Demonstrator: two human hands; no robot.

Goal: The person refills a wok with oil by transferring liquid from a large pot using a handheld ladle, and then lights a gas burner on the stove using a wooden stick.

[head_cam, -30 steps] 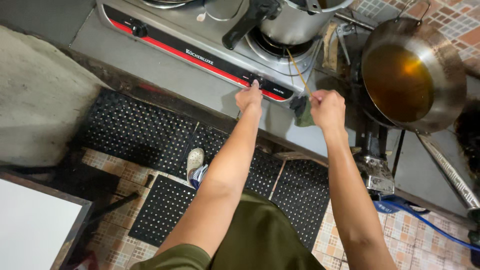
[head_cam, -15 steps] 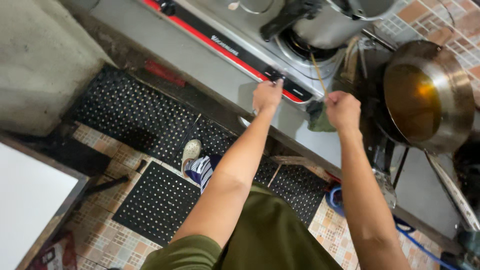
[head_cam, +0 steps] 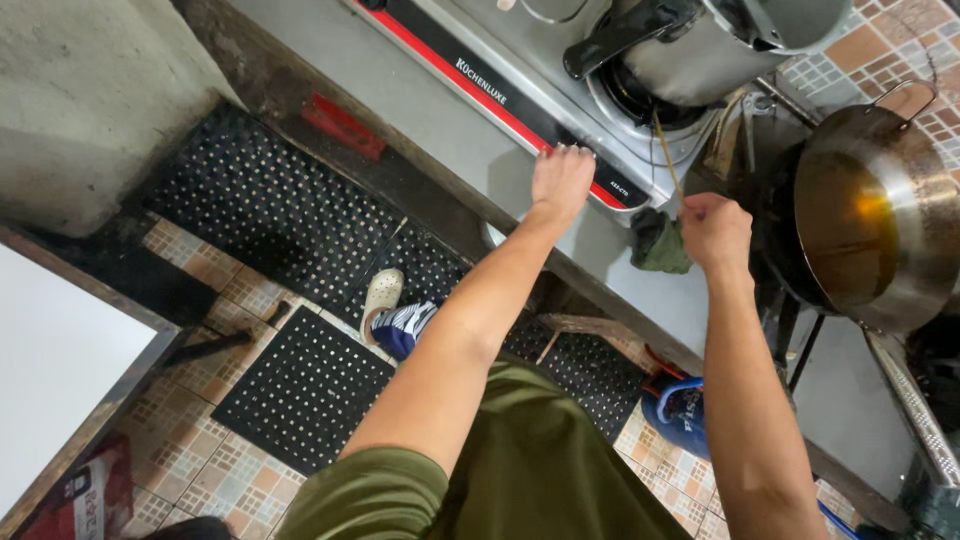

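Upper centre: my left hand (head_cam: 562, 180) spread flat, fingertips on the stove (head_cam: 520, 75) front panel. My right hand (head_cam: 716, 232) fisted around a thin stick (head_cam: 668, 155), tip toward the burner under the pot (head_cam: 700, 45).

left hand (head_cam: 562, 180) touches stove front (head_cam: 560, 140); right hand (head_cam: 715, 232) grips thin stick (head_cam: 667, 155).

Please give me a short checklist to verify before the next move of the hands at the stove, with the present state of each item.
1. Left hand rests on the stove's front panel: ok.
2. Right hand closed on the thin stick: ok.
3. Stick tip reaches the burner under the pot: ok.
4. Flame lit at the burner: cannot tell.
5. Wok with oil stands apart from the right hand: ok.
6. Green cloth hangs near the burner side: not ok.
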